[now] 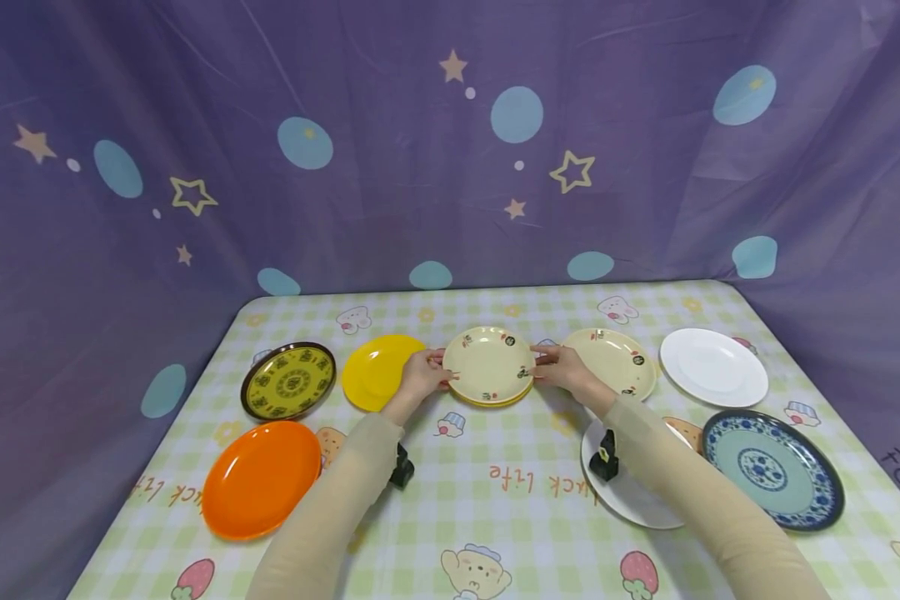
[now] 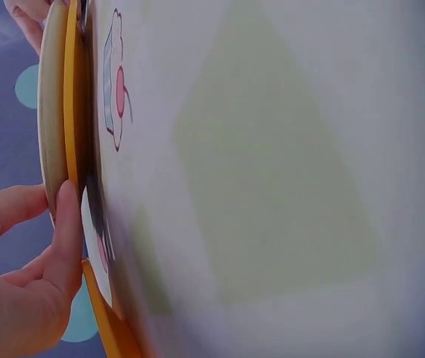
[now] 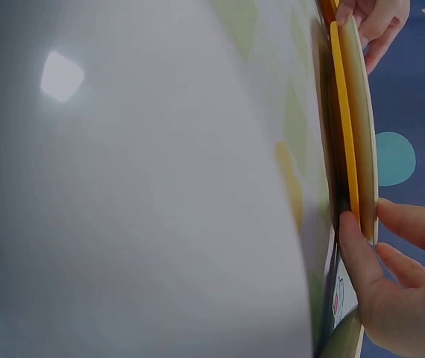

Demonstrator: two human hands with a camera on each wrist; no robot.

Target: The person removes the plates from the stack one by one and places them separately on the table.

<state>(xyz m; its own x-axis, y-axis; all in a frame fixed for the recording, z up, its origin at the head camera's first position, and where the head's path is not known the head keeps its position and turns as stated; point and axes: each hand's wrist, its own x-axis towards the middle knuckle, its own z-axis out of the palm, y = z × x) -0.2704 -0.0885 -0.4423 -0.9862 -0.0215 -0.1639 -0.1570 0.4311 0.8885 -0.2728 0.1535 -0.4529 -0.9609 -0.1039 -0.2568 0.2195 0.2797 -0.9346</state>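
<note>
Cream plate (image 1: 488,364), small motifs, atop yellow plate (image 1: 495,399)

Two arms in close-fitting, pale beige long sleeves, the left sleeve (image 1: 322,508) and the right sleeve (image 1: 705,500) running to the wrists. A small black camera unit (image 1: 402,467) is strapped under the left wrist; a matching black unit (image 1: 605,457), with a pale yellowish patch on its face, sits at the right wrist. The left hand (image 1: 420,377) and right hand (image 1: 566,368) are bare, without rings or gloves.
</note>
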